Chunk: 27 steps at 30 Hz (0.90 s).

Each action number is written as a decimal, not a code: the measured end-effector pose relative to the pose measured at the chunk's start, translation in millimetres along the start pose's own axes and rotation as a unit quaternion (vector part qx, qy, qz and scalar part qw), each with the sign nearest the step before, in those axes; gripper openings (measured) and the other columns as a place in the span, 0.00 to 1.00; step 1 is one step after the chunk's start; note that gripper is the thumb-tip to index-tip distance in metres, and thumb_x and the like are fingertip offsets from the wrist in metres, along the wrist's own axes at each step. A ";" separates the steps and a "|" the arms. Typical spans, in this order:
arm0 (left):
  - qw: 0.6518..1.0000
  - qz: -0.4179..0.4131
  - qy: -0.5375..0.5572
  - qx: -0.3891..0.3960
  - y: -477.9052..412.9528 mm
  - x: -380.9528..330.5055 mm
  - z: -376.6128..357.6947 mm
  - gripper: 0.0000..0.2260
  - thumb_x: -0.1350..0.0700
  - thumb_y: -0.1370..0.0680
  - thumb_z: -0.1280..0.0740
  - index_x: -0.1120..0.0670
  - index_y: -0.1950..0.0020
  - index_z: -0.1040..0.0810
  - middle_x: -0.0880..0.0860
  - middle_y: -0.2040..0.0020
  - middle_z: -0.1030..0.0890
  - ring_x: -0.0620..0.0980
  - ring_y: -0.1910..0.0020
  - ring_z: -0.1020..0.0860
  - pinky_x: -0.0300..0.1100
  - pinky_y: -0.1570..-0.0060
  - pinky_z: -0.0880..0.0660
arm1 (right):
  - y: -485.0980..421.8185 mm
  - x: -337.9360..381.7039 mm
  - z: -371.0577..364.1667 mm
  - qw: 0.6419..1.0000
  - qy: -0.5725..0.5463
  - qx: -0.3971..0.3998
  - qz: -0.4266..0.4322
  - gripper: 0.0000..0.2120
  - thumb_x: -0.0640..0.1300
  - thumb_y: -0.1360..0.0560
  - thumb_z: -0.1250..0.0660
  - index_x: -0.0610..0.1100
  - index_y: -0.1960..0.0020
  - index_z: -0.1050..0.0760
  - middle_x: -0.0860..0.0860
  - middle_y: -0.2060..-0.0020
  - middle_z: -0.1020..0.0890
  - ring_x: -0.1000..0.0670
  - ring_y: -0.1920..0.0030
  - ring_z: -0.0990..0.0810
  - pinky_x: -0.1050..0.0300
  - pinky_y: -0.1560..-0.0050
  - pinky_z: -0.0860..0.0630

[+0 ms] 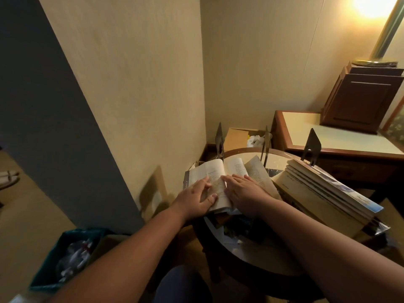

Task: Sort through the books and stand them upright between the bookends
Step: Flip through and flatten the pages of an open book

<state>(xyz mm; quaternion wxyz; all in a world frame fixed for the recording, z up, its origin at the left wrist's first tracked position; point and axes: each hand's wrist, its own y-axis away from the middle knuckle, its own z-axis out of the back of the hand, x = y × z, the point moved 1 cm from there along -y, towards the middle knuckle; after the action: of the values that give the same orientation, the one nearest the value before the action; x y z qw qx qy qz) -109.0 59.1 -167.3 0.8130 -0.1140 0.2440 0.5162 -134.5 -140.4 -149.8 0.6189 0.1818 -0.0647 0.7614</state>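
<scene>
An open paperback (pixel 215 171) lies face up on the left part of a round glass-topped table (pixel 244 152). My left hand (pixel 196 199) rests on its left page, thumb at the lower page edge. My right hand (pixel 242 189) lies flat with straight fingers across the right page near the gutter. A leaning stack of several books (pixel 323 193) sits at the right of the table. Three dark metal bookends stand at the back: one at the left (pixel 219 139), one in the middle (pixel 265 143), one at the right (pixel 311 145) behind the stack.
A teal waste bin (pixel 65 256) with crumpled paper stands on the floor at the lower left. A cardboard box (pixel 237 136) and a white bag (pixel 255 141) sit behind the table. A wooden desk (pixel 341 138) with a dark cabinet (pixel 363 101) and a lit lamp (pixel 371 5) is at the right.
</scene>
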 end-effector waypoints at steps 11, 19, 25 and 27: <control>0.998 -0.010 -0.067 0.019 11.7 -22.7 -17.6 0.25 0.41 0.17 0.51 0.41 0.21 0.51 0.47 0.25 0.46 0.54 0.26 0.43 0.54 0.29 0.46 | 47.7 -8.3 -3.0 1.000 0.003 -0.004 0.027 0.25 0.57 0.15 0.52 0.56 0.20 0.49 0.55 0.20 0.44 0.55 0.21 0.53 0.54 0.23 0.62; 0.993 0.070 -0.061 0.065 -21.0 -16.8 -19.4 0.24 0.44 0.16 0.59 0.41 0.21 0.63 0.43 0.20 0.63 0.52 0.22 0.67 0.60 0.27 0.66 | 48.1 -3.2 -12.1 1.000 0.002 -0.015 0.002 0.27 0.60 0.16 0.53 0.57 0.19 0.53 0.55 0.20 0.48 0.55 0.21 0.56 0.54 0.25 0.65; 0.992 0.093 -0.036 0.080 -48.5 -14.0 -17.5 0.23 0.46 0.16 0.59 0.41 0.21 0.62 0.42 0.20 0.60 0.52 0.22 0.65 0.66 0.27 0.64 | 40.8 -3.1 -17.7 0.999 0.006 -0.030 -0.014 0.28 0.61 0.17 0.55 0.56 0.19 0.54 0.54 0.19 0.49 0.53 0.20 0.57 0.52 0.23 0.65; 0.994 0.082 -0.039 0.064 -47.6 -14.6 -15.8 0.24 0.46 0.16 0.59 0.42 0.21 0.63 0.43 0.20 0.61 0.50 0.22 0.66 0.63 0.27 0.66 | 39.9 -2.4 -18.0 0.999 0.009 -0.034 -0.016 0.28 0.61 0.16 0.54 0.56 0.19 0.54 0.54 0.19 0.49 0.53 0.20 0.58 0.53 0.24 0.66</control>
<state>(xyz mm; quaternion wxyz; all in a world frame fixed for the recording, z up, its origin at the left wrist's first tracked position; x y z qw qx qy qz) -75.9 19.7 -176.5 0.7825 -0.0212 0.2526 0.5687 -176.2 -145.7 -162.3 0.6372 0.1548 -0.0819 0.7505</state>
